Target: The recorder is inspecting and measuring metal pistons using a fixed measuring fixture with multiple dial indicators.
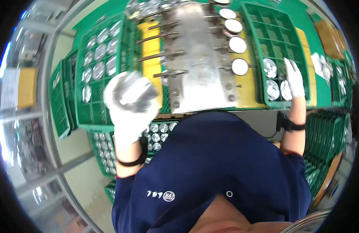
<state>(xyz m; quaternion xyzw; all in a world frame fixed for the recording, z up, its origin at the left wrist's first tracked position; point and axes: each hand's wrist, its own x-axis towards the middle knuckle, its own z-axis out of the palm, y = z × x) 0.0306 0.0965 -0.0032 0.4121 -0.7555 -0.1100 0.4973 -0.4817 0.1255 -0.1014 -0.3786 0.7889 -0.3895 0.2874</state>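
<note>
A white glove covers my left hand (127, 120), closed on a shiny round metal part (139, 93) that is smeared by motion. It is held up beside the near right corner of the left green divided crate (97, 127). Similar round metal parts (98, 71) fill several of that crate's compartments. My right hand (294, 79), also gloved in white, reaches over the right green divided crate (261, 50) with fingers stretched out. Close by its palm lies a round metal part (285, 90) in a near compartment. Two more parts (272, 90) lie to its left.
Between the crates stands a metal fixture (200, 58) with rods (152, 56) on its left and several white-faced discs (239, 66) along its right. Yellow boards (247, 93) lie beneath. Below the bench edge are crates of round parts (160, 136). Stacked green crates (323, 132) stand at right.
</note>
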